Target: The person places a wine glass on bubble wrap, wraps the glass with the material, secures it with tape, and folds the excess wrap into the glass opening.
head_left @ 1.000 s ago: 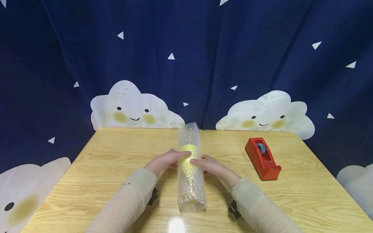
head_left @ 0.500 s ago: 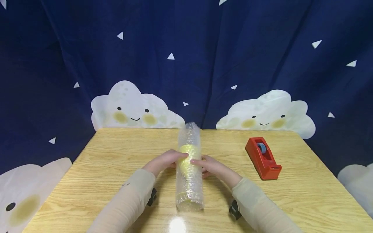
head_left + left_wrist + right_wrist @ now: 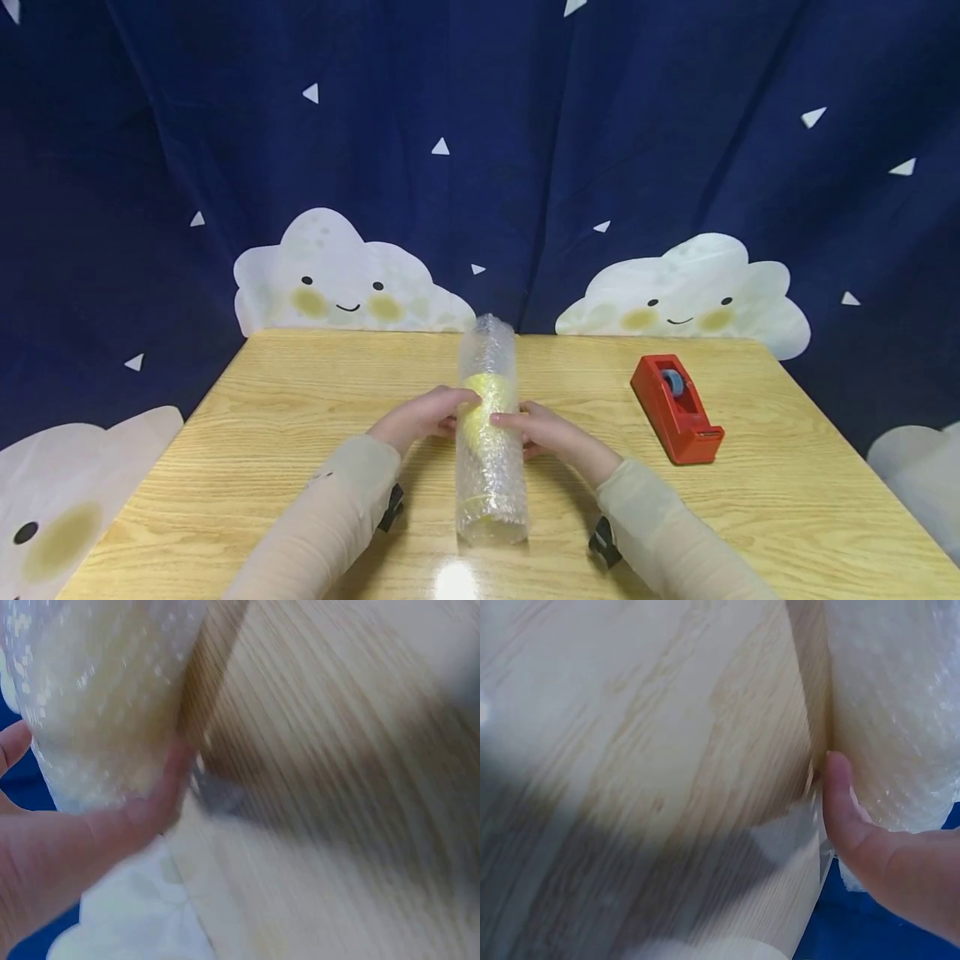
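A yellow cylinder (image 3: 487,388) shows through the clear bubble wrap (image 3: 491,492) rolled around it. The wrapped roll lies lengthwise on the table, its loose wrap reaching past the yellow at the far end. My left hand (image 3: 426,415) holds the roll's left side, thumb over the top. From the right, my right hand (image 3: 553,432) grips it too, its thumb lying across the upper surface. Most fingers of both hands are hidden behind the roll in the head view. The right wrist view has a finger (image 3: 844,802) close along the bubble wrap's side.
A red tape dispenser (image 3: 675,412) with a blue-grey tape roll (image 3: 672,382) stands on the wooden table (image 3: 300,375), right of the hands. Behind the table's far edge hangs a dark blue curtain (image 3: 495,167) printed with clouds and triangles.
The roll shifts slightly left at its near end, then back right, turning a little under the hands. My left thumb draws back leftward over the wrap. The tape dispenser stays put.
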The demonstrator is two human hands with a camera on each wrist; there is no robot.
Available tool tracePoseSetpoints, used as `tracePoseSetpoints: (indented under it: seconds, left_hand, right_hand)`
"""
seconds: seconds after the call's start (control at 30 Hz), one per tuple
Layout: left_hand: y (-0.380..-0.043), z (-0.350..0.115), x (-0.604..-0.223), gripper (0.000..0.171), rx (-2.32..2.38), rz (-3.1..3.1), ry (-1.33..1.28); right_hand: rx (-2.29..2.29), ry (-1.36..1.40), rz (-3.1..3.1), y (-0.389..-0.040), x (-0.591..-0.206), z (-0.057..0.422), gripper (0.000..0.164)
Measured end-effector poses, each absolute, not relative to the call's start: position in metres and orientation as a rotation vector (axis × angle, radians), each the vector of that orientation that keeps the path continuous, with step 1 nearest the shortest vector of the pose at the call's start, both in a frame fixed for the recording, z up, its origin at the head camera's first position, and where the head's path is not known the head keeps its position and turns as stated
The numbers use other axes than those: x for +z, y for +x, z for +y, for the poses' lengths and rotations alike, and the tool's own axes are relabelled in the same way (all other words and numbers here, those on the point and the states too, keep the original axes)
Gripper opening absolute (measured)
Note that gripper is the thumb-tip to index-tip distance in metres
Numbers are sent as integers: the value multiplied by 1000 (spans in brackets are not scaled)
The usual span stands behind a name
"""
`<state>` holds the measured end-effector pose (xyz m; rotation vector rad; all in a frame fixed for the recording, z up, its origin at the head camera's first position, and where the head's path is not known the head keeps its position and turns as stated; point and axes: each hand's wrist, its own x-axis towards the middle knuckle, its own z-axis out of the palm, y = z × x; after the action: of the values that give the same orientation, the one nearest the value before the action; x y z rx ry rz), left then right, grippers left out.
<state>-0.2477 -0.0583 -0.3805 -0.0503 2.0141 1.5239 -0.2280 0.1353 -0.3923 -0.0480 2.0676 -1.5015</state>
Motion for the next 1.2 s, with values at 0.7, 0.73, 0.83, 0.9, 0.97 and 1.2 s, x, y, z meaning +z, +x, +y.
tracePoseSetpoints:
  seconds: [0.7,0.73,0.83,0.9,0.97,1.2]
  left_hand:
    - [-252,-62,-381,31,1519,2056,-58]
    - [-253,-63,-382,32,1528,2041,-43]
    - [-253,-65,-382,34,1534,2021,-6]
    - [-252,-65,-382,36,1536,2010,10]
    - [-250,-64,-379,41,1527,2023,2]
    - [-243,-58,-374,62,1448,2126,-26]
  right_hand:
    - [-1440,-107,2069,-229,-392,135,57]
    - [-1440,-106,2072,-229,-392,135,57]
    - [-1439,-101,2081,-229,-392,135,59]
    - [-1439,-105,2088,-228,-393,134,59]
    - [-1435,-112,2102,-228,-393,134,60]
    - [-1437,-140,2124,-226,-390,132,60]
